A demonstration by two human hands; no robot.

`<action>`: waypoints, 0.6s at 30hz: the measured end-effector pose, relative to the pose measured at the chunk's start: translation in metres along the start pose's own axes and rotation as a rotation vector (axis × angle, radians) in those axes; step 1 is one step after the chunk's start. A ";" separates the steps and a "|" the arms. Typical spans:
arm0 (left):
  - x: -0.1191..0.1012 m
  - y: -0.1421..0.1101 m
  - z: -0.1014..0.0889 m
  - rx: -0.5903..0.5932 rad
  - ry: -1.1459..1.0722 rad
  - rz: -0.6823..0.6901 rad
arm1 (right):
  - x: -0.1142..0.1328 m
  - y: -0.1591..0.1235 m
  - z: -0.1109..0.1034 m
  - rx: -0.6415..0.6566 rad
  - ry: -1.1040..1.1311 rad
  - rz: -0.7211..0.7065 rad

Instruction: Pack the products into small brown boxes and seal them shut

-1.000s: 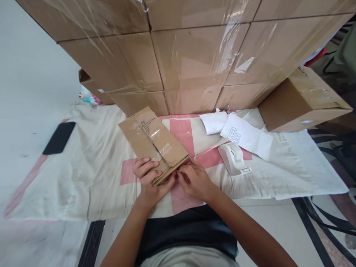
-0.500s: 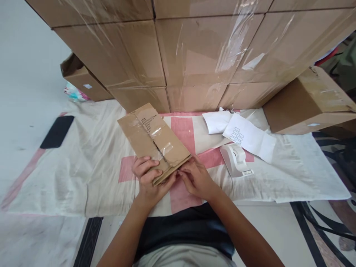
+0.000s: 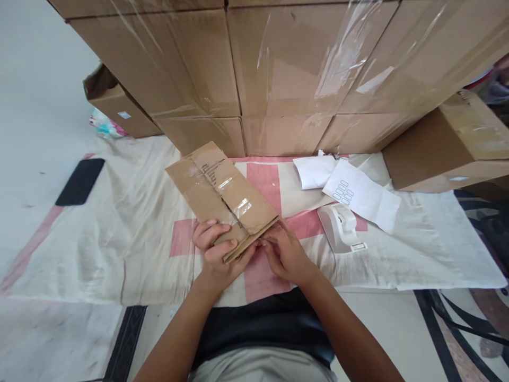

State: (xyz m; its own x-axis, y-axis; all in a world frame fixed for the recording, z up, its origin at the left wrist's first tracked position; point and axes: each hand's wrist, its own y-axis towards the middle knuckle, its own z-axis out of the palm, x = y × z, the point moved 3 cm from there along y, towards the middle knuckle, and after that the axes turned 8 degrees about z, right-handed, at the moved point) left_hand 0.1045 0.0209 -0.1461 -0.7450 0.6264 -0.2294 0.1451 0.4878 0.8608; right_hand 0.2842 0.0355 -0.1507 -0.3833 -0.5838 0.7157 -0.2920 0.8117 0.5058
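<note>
One carton (image 3: 222,191) above the left-hand grip (image 3: 218,249)

The left forearm (image 3: 178,326) and right forearm (image 3: 350,323) reach inward and forward from the lower edge. The left hand (image 3: 217,246) grips with its fingers curled, thumb stretched toward the right hand (image 3: 286,252), whose fingers bend inward, their tips near the left thumb and partly hidden.

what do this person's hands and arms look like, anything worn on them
Both the left hand and the right hand are bare, with no gloves, and no rings or watch can be made out. The forearms are bare too, with no sleeves in view and no visible markings.
</note>
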 end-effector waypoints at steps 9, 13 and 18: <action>-0.001 0.001 0.003 -0.040 0.022 0.005 | -0.001 -0.002 0.004 -0.003 -0.032 -0.016; 0.004 0.000 -0.001 -0.019 0.046 0.030 | -0.002 -0.003 0.006 -0.028 -0.055 -0.043; 0.003 -0.002 -0.002 -0.001 0.038 0.014 | 0.001 -0.004 0.008 -0.075 -0.125 -0.065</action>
State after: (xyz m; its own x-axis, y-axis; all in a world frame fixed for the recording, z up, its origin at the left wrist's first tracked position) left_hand 0.1010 0.0207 -0.1476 -0.7671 0.6096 -0.1998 0.1553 0.4787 0.8642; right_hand 0.2775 0.0316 -0.1557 -0.4731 -0.6287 0.6171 -0.2557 0.7683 0.5867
